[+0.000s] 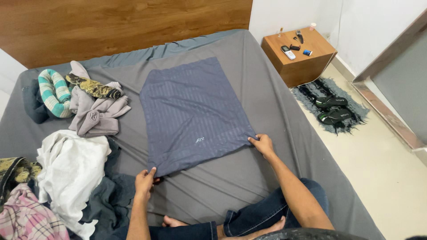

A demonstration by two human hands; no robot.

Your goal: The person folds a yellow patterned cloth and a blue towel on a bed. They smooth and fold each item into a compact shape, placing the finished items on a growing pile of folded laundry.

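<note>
A dark blue striped garment (pixel 193 111) lies spread flat in a rough rectangle on the grey bed sheet (pixel 267 89). My left hand (pixel 145 182) pinches its near left corner. My right hand (pixel 263 144) grips its near right corner. Both arms reach forward from my crossed legs in blue jeans (pixel 262 213) at the bed's near edge.
Loose clothes pile at the left: a white cloth (pixel 71 171), a grey garment (pixel 95 113), a teal striped roll (pixel 54 92), a pink plaid piece (pixel 26 218). A wooden nightstand (pixel 300 55) with small items stands at the right, and black sandals (pixel 331 109) rest on a dark mat.
</note>
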